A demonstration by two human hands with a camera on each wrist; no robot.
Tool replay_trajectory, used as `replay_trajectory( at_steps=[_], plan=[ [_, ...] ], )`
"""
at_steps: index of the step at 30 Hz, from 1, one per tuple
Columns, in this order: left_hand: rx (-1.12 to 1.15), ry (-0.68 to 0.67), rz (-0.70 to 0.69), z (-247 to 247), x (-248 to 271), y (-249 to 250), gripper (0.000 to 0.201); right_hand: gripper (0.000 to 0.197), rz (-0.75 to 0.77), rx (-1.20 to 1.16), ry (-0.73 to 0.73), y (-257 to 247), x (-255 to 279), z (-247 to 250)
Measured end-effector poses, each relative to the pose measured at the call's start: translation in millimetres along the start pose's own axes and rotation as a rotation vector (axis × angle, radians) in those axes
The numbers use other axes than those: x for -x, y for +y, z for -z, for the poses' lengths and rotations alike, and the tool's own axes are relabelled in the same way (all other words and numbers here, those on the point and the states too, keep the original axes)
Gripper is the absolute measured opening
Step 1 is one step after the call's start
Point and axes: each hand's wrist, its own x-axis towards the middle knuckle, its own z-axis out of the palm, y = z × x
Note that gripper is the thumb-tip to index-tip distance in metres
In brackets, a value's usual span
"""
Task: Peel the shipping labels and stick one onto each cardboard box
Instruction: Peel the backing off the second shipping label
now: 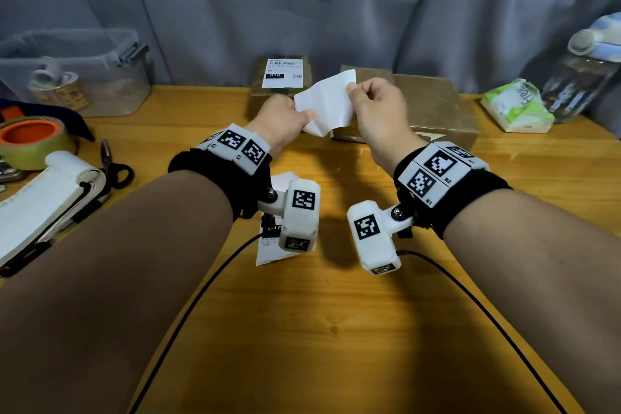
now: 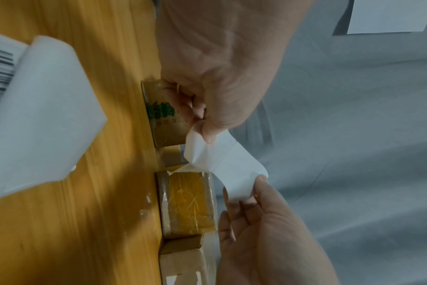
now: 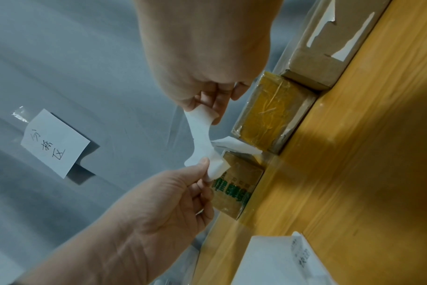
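Both hands hold one white label sheet [image 1: 326, 104] in the air above the wooden table, blank side toward me. My left hand [image 1: 304, 116] pinches its lower left edge and my right hand [image 1: 351, 89] pinches its upper right edge. In the wrist views the label sheet [image 2: 232, 160] [image 3: 200, 138] curls between the two pinches and seems to part into two layers. Behind it, the left cardboard box [image 1: 257, 97] carries a printed label [image 1: 282, 72] on top. The larger right cardboard box [image 1: 433, 104] shows a bare top.
A printed label [image 1: 268, 249] lies on the table under my left wrist. At the left are a stack of labels [image 1: 43, 198], scissors [image 1: 114, 165], a tape roll [image 1: 33, 141] and a clear bin [image 1: 74, 70]. A tissue pack [image 1: 517, 107] and a bottle [image 1: 588, 67] stand at the right.
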Motion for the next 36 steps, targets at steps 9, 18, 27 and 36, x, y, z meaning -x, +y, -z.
replay_trajectory(
  at_steps=[9, 18, 27, 36],
  plan=[
    [0.172, 0.042, 0.05, -1, -7, -9, 0.024, 0.023, 0.008, -0.007, 0.024, -2, 1, 5],
    [-0.278, 0.202, -0.088, 5, -10, -11, 0.032, 0.02, -0.001, -0.039, 0.1, -7, -3, 9],
    [-0.549, 0.216, -0.15, 13, -9, -22, 0.027, 0.019, -0.008, -0.078, 0.133, -10, -1, 9],
    [-0.591, 0.235, -0.088, 20, -11, -30, 0.029, 0.019, 0.016, -0.118, 0.157, -16, 4, 8]
  ],
)
